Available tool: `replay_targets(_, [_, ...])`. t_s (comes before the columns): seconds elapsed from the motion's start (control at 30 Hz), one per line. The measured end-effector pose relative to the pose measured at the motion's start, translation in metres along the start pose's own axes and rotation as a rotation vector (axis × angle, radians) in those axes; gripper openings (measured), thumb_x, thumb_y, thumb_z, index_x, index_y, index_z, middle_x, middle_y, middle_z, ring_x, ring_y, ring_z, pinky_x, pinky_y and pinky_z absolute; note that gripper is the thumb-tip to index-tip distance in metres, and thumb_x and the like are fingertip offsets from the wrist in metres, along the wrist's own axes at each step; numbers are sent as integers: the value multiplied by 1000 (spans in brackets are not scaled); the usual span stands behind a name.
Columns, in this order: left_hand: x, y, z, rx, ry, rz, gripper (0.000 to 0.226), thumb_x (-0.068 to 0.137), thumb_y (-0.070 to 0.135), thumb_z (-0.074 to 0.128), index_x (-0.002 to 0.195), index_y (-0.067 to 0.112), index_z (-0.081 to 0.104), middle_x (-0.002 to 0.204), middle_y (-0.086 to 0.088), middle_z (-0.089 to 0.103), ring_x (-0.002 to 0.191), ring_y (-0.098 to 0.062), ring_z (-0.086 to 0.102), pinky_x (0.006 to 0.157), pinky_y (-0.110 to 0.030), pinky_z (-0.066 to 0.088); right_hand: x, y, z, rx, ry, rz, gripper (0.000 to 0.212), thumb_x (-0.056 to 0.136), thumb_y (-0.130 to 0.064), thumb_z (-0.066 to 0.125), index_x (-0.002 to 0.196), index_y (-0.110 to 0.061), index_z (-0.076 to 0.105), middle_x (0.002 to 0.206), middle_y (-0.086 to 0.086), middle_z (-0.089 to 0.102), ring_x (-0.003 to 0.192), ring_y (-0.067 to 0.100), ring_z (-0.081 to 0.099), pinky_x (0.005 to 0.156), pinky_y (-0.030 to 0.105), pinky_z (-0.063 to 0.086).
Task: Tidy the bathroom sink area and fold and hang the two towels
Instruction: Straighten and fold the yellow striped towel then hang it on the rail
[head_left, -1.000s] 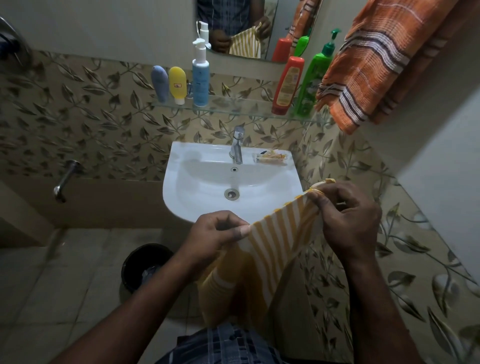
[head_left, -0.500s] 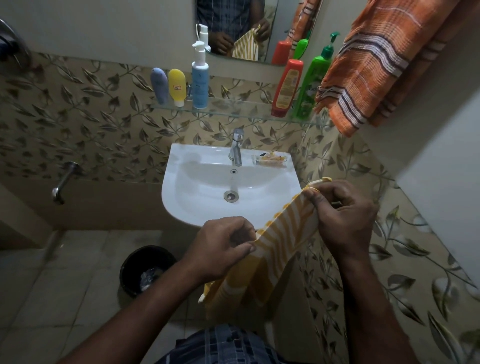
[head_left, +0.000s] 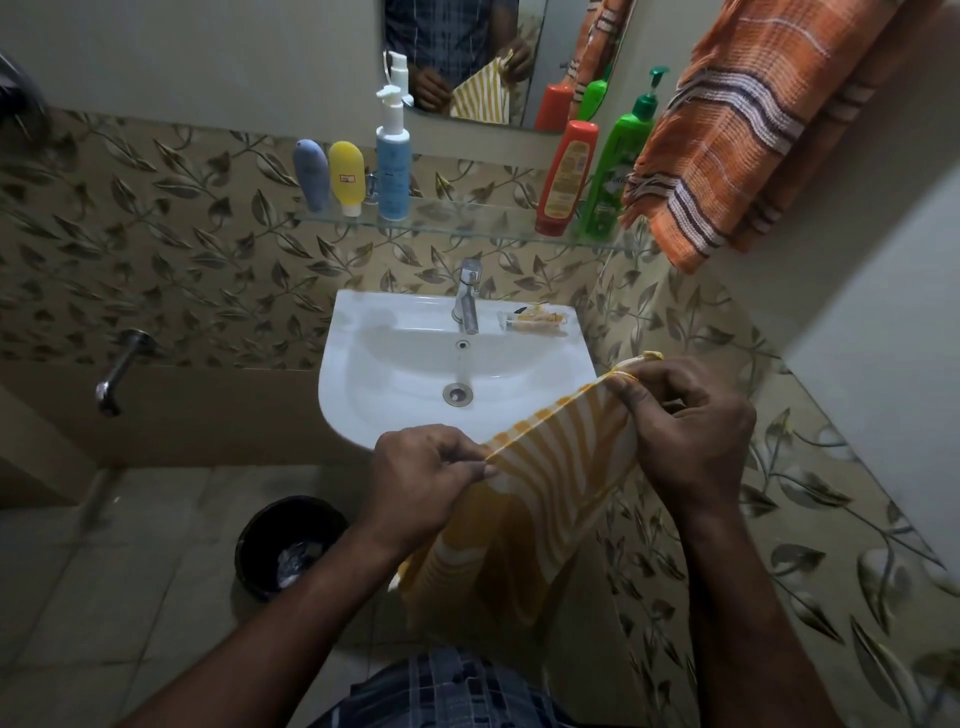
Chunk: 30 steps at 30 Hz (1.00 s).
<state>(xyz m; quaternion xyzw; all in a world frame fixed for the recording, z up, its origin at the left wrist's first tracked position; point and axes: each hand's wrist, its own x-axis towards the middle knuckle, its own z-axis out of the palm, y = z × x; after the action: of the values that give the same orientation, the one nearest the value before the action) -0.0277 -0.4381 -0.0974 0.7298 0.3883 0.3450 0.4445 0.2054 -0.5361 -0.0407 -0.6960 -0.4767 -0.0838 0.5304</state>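
Observation:
A yellow and white striped towel (head_left: 550, 488) hangs stretched between my hands in front of the white sink (head_left: 395, 374). My left hand (head_left: 421, 478) pinches its lower left corner near the sink's front rim. My right hand (head_left: 685, 421) pinches the upper right corner, higher and beside the sink's right edge. The rest of the towel drapes down toward my waist. An orange striped towel (head_left: 748, 119) hangs at the upper right, over the end of the glass shelf (head_left: 467, 221).
On the shelf stand a grey tube (head_left: 310, 174), a yellow tube (head_left: 347, 176), a blue pump bottle (head_left: 392, 166), a red bottle (head_left: 566, 176) and a green pump bottle (head_left: 615, 171). A soap wrapper (head_left: 532, 322) lies by the tap (head_left: 467, 296). A black bin (head_left: 288, 545) stands on the floor.
My left hand has dipped and then come back up a little, shifting its pinch along the towel's edge. The right hand has held its corner nearly still.

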Motion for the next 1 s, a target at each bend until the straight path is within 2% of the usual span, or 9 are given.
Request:
replay_targets(0.3, [5,-10,3,-105,16,-86,22,77,26,92,74,29,71,73,5,74,73,-20,73,66,-54,63,1,2,-4,-19,17,20,11,87,-31,82,91,-21,81,94,-13,75,87,7,71,70,26,55])
replay_targets(0.37, [7,-11,2,-164,-13,-113,20,74,30,91,81,31,72,74,3,74,74,-20,74,71,-55,64,0,2,-3,-26,19,20,11,87,-30,83,91,-19,81,94,-10,75,87,9,71,71,28,56])
replay_targets(0.47, [9,-12,0,-316,-151,-185,19,79,25,89,96,29,81,82,-3,79,84,-24,79,86,-57,64,-1,3,-2,-31,29,26,12,88,-30,82,91,-19,81,93,-9,75,86,8,71,71,27,56])
replay_targets(0.57, [9,-10,0,-444,-161,-266,7,87,16,85,91,21,86,92,-8,83,91,-24,79,93,-55,63,-1,6,1,-63,60,29,11,86,-29,83,91,-19,81,92,-10,74,85,7,69,74,19,52])
replay_targets(0.63, [8,-6,2,-486,-117,-326,7,89,13,82,87,19,86,92,-9,82,90,-22,78,92,-50,63,-3,9,5,-130,83,48,12,83,-24,87,92,-19,81,93,-8,75,88,7,68,78,14,50])
replay_targets(0.73, [6,1,7,-360,-51,-310,7,90,14,83,83,16,84,86,-4,82,87,-19,77,86,-41,62,-17,8,18,-296,103,66,22,79,-12,85,99,-20,80,99,-1,72,91,17,65,79,29,52])
replay_targets(0.83, [7,8,12,-208,21,-239,6,89,16,85,83,16,83,80,0,80,83,-18,76,81,-36,61,-37,0,33,-339,-10,-16,35,80,-7,82,113,-19,80,104,3,65,93,24,63,80,28,48])
replay_targets(0.93, [7,13,13,-66,18,-136,5,88,16,84,84,15,83,80,3,78,80,-15,74,76,-32,58,-52,-13,42,-136,-266,-105,30,89,-23,78,118,-22,79,108,-5,60,98,11,61,87,16,50])
replay_targets(1.0, [5,13,12,-1,-28,-40,4,89,13,82,85,13,82,81,3,75,79,-13,71,73,-30,53,-56,-19,44,-16,-465,-100,30,93,-31,75,121,-21,79,103,-6,57,96,9,61,85,19,52])
